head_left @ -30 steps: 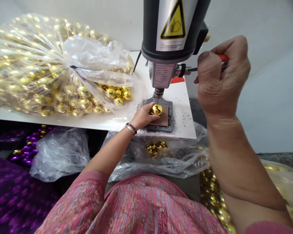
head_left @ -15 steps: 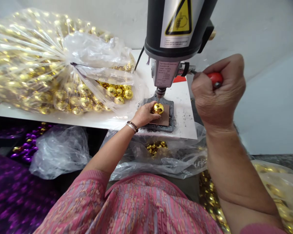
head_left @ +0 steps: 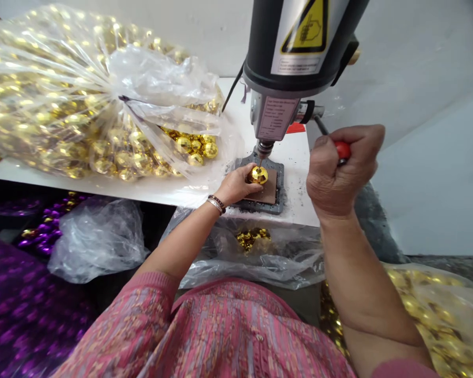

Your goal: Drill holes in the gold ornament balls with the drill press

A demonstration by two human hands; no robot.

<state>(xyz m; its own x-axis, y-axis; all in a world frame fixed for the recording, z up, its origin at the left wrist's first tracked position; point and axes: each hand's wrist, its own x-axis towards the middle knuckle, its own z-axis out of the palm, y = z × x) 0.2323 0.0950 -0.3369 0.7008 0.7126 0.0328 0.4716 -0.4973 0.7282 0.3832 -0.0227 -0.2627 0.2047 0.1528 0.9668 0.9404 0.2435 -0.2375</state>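
A shiny gold faceted ball is gripped between the thumb and fingers of my left hand. It rests on a brown board that lies on the grey base of a drill press. Right over the ball points the thin bit under the chuck; whether it touches the ball I cannot tell. My right hand is wrapped round the red knob of the press lever, at the machine's right side.
A big clear bag of gold balls covers the left of the white table. Below the table edge, an open plastic bag holds more gold pieces. Purple balls lie lower left, and bagged gold balls lower right.
My right hand and the red knob have moved down and slightly left, turning the lever. My left hand still holds the ball under the bit. The whole view has shifted slightly.
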